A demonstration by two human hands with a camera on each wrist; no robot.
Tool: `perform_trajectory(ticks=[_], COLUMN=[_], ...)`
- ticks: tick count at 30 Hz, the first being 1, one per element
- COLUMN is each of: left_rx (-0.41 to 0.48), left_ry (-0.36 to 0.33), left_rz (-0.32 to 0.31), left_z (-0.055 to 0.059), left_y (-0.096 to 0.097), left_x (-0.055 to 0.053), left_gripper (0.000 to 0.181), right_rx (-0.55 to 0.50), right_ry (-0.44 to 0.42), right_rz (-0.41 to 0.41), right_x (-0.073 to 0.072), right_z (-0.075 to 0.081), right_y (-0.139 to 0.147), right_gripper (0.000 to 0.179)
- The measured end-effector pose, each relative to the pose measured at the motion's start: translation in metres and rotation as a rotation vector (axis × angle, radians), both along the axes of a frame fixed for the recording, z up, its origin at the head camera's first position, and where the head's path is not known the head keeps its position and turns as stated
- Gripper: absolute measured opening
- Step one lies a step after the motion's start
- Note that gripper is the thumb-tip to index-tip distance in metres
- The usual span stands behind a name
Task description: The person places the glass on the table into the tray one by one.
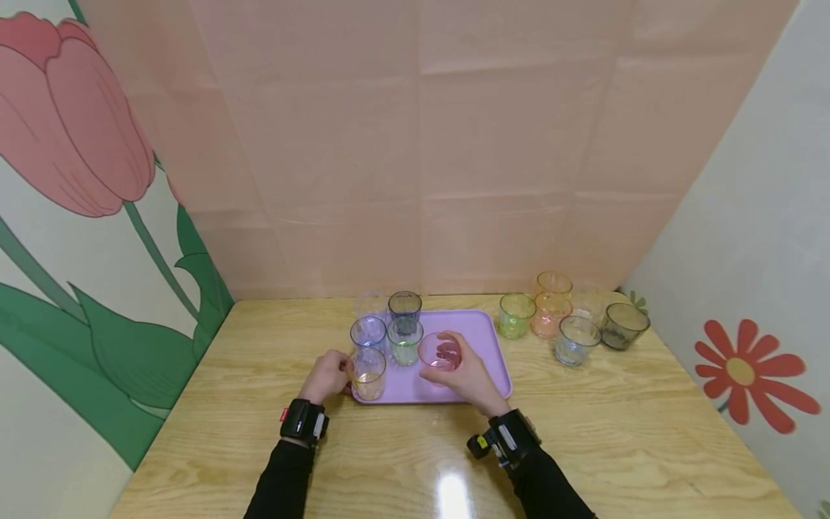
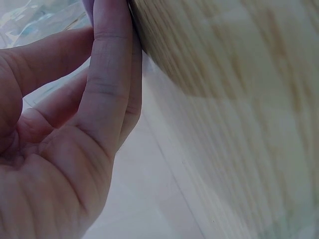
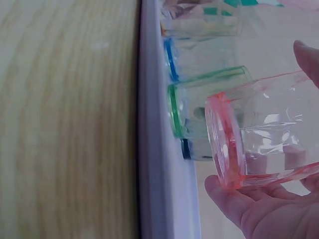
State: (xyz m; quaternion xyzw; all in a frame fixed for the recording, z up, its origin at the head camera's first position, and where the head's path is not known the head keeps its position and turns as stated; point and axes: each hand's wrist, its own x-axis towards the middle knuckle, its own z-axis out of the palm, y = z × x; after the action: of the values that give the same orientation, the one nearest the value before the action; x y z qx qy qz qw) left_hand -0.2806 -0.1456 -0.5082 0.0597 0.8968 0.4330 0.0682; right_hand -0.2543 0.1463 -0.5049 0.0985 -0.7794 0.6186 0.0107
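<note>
My right hand [image 1: 468, 371] holds a pink glass [image 1: 436, 353] between thumb and fingers, over the middle of a purple tray [image 1: 483, 339]. In the right wrist view the pink glass [image 3: 227, 142] tilts slightly, its base apart from the tray surface. At the tray's front left corner my left hand [image 1: 327, 376] pinches the rim, right beside a yellow glass [image 1: 368, 378]. The left wrist view has the thumb and fingers of that hand [image 2: 75, 99] meeting at a sliver of purple. Also on the tray are a blue glass [image 1: 368, 333], a green glass [image 1: 405, 346] and a dark grey glass [image 1: 405, 306].
Right of the tray stands a group of glasses: light green [image 1: 515, 321], orange-pink [image 1: 551, 321], yellow-rimmed [image 1: 554, 282], pale blue [image 1: 576, 342] and smoky grey [image 1: 624, 328]. A clear glass [image 1: 371, 303] shows faintly behind the blue one. Wooden table [image 1: 389, 454] lies in front.
</note>
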Motion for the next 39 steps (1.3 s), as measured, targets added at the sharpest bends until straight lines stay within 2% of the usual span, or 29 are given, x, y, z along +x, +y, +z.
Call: perform_trajectory(ticks=[4, 10, 18, 22, 29, 39], left_rx=[0.005, 0.018, 0.029, 0.025, 0.024, 0.013], left_ry=[-0.017, -0.022, -0.006, 0.005, -0.004, -0.032], left_rz=[0.006, 0.012, 0.004, 0.003, 0.006, 0.013], left_z=[0.000, 0.000, -0.001, 0.000, -0.001, 0.001], left_y=[0.000, 0.000, 0.000, 0.000, 0.001, 0.001], left_x=[0.000, -0.002, -0.002, -0.001, 0.000, -0.001], left_gripper=[0.014, 0.014, 0.015, 0.015, 0.014, 0.013], right_rx=[0.023, 0.088, 0.137, 0.150, 0.165, 0.277], right_ry=[-0.002, -0.014, 0.021, 0.006, 0.025, 0.060], right_rz=[0.006, -0.037, -0.057, -0.080, -0.040, -0.049], right_x=[0.002, 0.004, 0.008, 0.009, 0.010, 0.010], right_z=[-0.002, -0.004, -0.004, -0.006, -0.007, -0.012], right_y=[-0.005, -0.013, -0.021, -0.026, -0.035, -0.044], right_gripper=[0.079, 0.083, 0.083, 0.084, 0.083, 0.087])
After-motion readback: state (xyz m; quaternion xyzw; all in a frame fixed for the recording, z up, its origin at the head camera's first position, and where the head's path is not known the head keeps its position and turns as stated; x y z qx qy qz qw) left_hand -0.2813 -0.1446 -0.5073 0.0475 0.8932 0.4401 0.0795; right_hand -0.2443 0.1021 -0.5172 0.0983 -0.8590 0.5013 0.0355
